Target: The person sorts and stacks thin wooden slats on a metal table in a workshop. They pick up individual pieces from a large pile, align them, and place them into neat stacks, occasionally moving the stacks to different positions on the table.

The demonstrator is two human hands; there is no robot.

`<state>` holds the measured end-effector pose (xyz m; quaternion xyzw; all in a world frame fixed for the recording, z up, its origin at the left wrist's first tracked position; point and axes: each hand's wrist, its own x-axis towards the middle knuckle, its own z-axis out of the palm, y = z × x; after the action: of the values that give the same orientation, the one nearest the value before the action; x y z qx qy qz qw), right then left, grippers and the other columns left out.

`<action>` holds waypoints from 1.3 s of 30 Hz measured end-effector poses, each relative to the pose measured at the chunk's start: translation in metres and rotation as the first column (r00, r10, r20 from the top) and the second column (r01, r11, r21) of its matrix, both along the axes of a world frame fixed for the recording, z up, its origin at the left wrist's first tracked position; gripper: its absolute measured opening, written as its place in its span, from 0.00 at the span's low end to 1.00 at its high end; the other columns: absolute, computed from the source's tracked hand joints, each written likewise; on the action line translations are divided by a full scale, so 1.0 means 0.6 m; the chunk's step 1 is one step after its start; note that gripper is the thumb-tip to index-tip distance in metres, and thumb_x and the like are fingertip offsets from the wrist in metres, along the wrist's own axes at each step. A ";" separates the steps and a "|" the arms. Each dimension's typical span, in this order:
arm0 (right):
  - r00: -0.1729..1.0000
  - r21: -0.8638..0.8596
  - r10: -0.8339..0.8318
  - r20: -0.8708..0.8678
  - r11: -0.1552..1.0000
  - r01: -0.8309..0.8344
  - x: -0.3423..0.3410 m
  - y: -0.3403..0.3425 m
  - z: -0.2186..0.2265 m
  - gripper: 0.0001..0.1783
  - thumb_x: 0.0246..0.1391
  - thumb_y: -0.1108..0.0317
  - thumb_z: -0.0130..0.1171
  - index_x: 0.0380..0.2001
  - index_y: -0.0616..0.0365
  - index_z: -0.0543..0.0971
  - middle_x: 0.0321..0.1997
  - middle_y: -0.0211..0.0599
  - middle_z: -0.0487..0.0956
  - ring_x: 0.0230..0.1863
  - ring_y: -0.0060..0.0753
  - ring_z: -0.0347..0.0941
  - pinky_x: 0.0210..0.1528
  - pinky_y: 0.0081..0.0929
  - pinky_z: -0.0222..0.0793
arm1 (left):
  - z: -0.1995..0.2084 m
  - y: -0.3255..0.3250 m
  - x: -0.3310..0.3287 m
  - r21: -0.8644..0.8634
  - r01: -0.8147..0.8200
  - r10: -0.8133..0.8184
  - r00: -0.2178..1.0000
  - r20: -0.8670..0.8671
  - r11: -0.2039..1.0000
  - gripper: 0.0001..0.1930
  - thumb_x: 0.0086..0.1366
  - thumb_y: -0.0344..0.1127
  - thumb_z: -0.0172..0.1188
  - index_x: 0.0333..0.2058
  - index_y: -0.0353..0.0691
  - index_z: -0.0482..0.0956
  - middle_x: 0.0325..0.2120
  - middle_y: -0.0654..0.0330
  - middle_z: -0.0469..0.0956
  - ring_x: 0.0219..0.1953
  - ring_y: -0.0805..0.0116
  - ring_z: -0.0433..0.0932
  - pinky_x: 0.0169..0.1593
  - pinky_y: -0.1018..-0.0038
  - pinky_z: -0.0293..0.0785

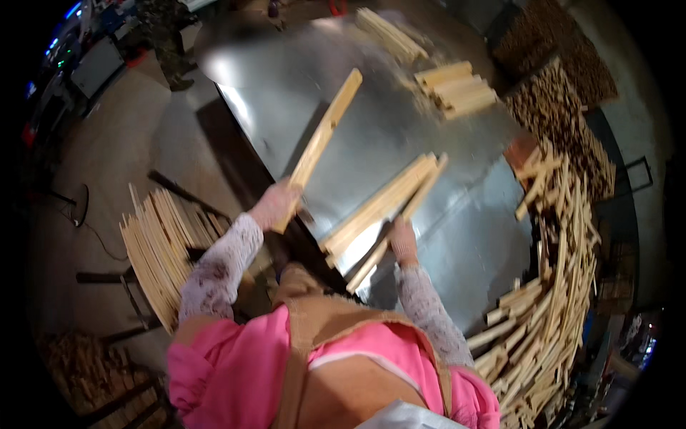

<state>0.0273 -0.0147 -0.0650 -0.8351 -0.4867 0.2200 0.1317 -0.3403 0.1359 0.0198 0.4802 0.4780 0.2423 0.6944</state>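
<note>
My left hand (pixel 274 206) is closed around the lower end of a pale wooden strip (pixel 325 137), which slants away up and to the right over the shiny metal table (pixel 471 186). My right hand (pixel 403 242) grips a thinner wooden strip (pixel 426 187) near its middle; the fingers are partly hidden behind the hand. Just left of that hand, a few wooden strips (pixel 379 206) lie side by side on the metal, their far ends close to the thinner strip. Speckled light sleeves cover both forearms.
Stacked short strips (pixel 457 89) and longer ones (pixel 391 34) lie at the table's far side. A large loose heap of strips (pixel 550 300) lines the right. A bundle on a rack (pixel 161 239) stands left of me. Another person's legs (pixel 168 50) show at the far left.
</note>
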 end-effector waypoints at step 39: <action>0.596 -0.050 -0.757 0.268 0.606 0.794 -0.449 1.031 0.085 0.53 0.45 0.65 0.73 0.73 0.53 0.56 0.63 0.60 0.73 0.62 0.64 0.76 0.62 0.53 0.78 | 0.020 1.110 -0.485 0.264 0.222 -0.137 0.942 -0.307 0.939 0.32 0.73 0.52 0.63 0.71 0.50 0.72 0.38 0.56 0.84 0.41 0.63 0.82 0.52 0.67 0.77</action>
<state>-0.2424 0.6041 -0.0139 -0.9900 -0.0653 0.0860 0.0906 -0.6315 0.8016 0.0319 0.6501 0.4848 0.1743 0.5585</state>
